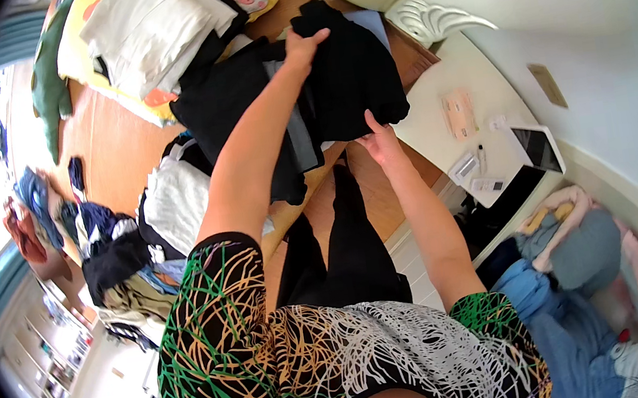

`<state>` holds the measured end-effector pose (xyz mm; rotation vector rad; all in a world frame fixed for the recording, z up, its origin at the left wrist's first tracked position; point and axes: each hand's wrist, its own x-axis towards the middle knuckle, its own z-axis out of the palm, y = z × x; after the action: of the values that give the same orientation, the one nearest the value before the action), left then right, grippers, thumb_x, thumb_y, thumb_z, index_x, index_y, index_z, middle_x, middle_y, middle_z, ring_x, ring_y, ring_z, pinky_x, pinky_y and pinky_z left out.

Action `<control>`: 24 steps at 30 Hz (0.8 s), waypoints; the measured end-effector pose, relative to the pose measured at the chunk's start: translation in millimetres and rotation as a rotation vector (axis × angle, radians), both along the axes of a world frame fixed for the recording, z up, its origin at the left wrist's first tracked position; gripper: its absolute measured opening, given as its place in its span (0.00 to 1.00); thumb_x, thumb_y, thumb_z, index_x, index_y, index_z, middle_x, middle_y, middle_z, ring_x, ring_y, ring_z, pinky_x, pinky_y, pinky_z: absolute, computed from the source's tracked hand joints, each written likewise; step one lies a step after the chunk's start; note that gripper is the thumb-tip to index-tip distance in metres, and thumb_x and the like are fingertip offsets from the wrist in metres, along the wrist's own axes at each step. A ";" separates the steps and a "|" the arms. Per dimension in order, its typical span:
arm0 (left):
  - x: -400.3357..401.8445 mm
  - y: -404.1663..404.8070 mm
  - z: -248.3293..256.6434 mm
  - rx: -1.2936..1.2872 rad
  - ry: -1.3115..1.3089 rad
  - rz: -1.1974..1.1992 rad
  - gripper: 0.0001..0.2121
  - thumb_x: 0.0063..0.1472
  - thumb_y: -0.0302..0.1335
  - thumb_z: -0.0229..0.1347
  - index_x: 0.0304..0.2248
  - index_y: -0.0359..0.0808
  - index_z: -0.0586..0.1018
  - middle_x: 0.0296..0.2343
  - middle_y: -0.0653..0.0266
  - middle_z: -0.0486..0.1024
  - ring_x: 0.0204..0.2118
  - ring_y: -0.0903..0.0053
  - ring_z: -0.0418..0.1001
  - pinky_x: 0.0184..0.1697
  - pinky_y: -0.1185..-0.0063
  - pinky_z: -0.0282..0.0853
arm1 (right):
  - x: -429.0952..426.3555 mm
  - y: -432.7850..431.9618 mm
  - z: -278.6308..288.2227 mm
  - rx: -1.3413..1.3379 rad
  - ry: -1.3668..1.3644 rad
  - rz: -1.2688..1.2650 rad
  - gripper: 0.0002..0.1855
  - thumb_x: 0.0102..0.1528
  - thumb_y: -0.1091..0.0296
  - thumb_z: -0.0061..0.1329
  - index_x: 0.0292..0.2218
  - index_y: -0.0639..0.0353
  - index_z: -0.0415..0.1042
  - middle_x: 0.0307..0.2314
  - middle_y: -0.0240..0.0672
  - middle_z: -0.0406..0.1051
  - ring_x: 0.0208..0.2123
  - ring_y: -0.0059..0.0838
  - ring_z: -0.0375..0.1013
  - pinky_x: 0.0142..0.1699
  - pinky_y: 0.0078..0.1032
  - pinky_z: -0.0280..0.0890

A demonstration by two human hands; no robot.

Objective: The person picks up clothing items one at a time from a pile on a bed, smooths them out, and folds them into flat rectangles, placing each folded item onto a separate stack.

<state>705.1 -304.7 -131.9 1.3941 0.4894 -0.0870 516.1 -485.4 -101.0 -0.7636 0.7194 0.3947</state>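
Observation:
A folded black garment (357, 73) lies before me on a stack of folded clothes. My left hand (304, 49) grips its far left edge, thumb lying on top of the cloth. On the near edge, my right hand (379, 141) holds the same garment with the thumb above and the fingers partly hidden beneath. Directly left of it are folded black clothes (233, 101) with a grey piece (301, 135), partly covered by my left forearm. Farther left rests a stack with folded white cloth (151, 28) on top.
A loose clothes heap (121, 255) lies left, near a light grey garment (177, 199). A green plush toy (47, 84) lies beyond. At right, a white bedside table (433, 105) carries a tablet-like device (536, 147) and small items. More clothes (566, 287) are piled lower right.

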 end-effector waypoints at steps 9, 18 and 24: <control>-64.6 -52.1 70.5 1.364 -0.779 -0.331 0.19 0.49 0.27 0.48 0.43 0.34 0.69 0.46 0.52 0.61 0.50 0.60 0.57 0.50 0.66 0.54 | -6.3 7.3 40.4 -1.855 -0.692 0.414 0.42 0.44 0.62 0.55 0.55 0.61 0.49 0.54 0.59 0.43 0.56 0.56 0.44 0.57 0.46 0.43; -73.0 -20.5 86.0 1.163 -0.680 -0.330 0.23 0.51 0.27 0.47 0.50 0.40 0.64 0.52 0.48 0.54 0.57 0.57 0.50 0.53 0.61 0.52 | 30.8 -2.0 -7.0 -1.998 -0.819 1.109 0.33 0.50 0.61 0.46 0.56 0.46 0.51 0.55 0.54 0.43 0.54 0.62 0.48 0.53 0.46 0.52; -181.1 162.1 168.2 0.956 -0.836 0.254 0.14 0.46 0.19 0.49 0.36 0.35 0.74 0.43 0.55 0.67 0.47 0.60 0.63 0.49 0.69 0.60 | 3.7 11.5 51.1 -1.784 -0.843 1.019 0.30 0.52 0.69 0.44 0.54 0.59 0.51 0.55 0.56 0.42 0.56 0.53 0.47 0.55 0.36 0.51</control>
<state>524.0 -142.6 36.3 2.0880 -0.0426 1.0185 519.8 -473.9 -49.9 -2.7919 -0.4314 0.1796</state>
